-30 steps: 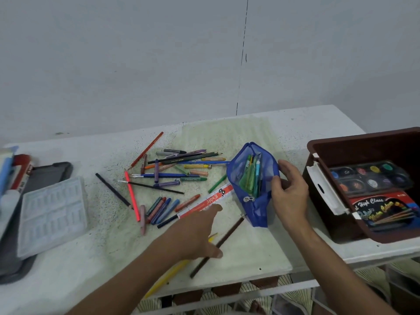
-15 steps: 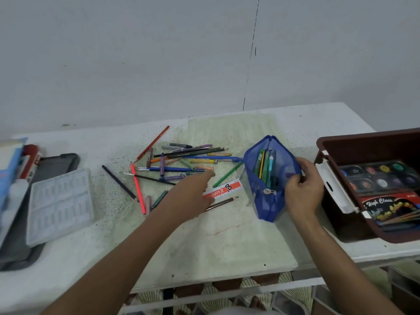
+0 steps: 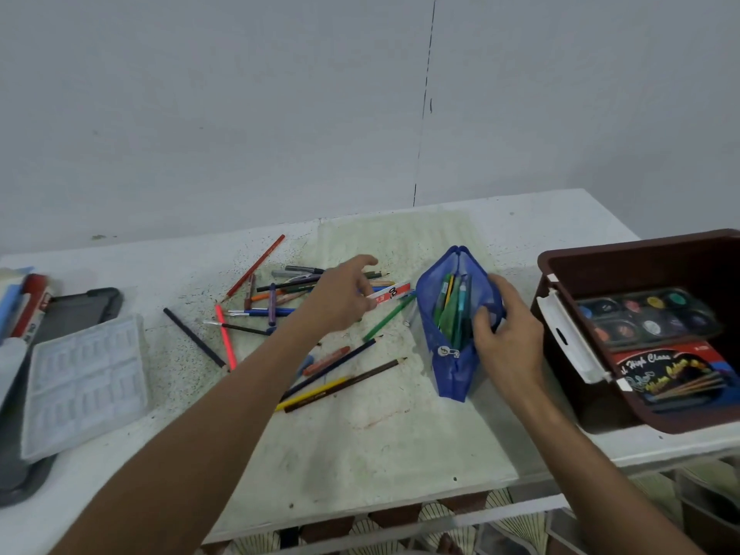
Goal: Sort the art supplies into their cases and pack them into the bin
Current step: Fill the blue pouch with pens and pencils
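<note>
The right hand [image 3: 505,338] grips the open blue pouch [image 3: 452,326], already holding some pens. The left hand [image 3: 340,298] grasps a red-and-white box [image 3: 390,292] amid scattered pencils [image 3: 280,310] on the desk [image 3: 360,442]. The bin [image 3: 640,258] holds paint sets; most sorting remains.

blue mesh pouch [image 3: 448,314], brown bin [image 3: 640,254], white speckled table [image 3: 160,274], red-and-white box [image 3: 390,292], green pencil [image 3: 388,316], yellow pencil [image 3: 312,392].

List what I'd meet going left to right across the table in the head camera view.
Dark grey tray → clear plastic palette → scattered pencils and pens → left hand → blue pencil pouch → right hand → brown bin, with a watercolour set inside.
</note>
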Demonstrator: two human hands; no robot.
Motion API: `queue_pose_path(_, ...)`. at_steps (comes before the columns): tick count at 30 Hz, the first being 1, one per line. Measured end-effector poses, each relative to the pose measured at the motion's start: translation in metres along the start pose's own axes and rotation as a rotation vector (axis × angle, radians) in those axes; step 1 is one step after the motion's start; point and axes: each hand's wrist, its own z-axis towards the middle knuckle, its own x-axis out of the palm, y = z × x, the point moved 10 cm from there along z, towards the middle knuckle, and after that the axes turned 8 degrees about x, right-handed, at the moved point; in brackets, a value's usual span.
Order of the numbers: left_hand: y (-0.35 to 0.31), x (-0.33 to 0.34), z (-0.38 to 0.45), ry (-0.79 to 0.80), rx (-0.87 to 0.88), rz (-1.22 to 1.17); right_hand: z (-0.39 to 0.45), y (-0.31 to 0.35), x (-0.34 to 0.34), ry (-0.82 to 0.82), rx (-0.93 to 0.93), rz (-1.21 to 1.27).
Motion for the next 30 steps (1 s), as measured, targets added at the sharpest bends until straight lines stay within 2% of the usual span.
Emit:
queue_pose_path(4, 0.003, 0.012, 0.028, 0.012, -0.001, -0.051, 0.001, -0.003, -0.003, 0.004, 0.017, 0.023)
queue_pose_path(13, -0.003, 0.036, 0.034, 0.136, 0.139, 0.108, -0.001, -0.011, -0.005, 0.074, 0.056, 0.110)
queue_pose_path(21, 0.003, 0.044, 0.034, 0.192, 0.086, 0.156, 0.000, -0.010, -0.003, 0.081, 0.039, 0.109)
queue_pose_path(25, 0.010, 0.040, 0.035, 0.122, 0.036, 0.082, 0.002, -0.015, -0.003, 0.069, 0.046, 0.077)
queue_pose_path(30, 0.000, 0.010, 0.033, -0.087, 0.021, -0.005, 0.004, -0.011, -0.001, 0.046, 0.028, 0.052)
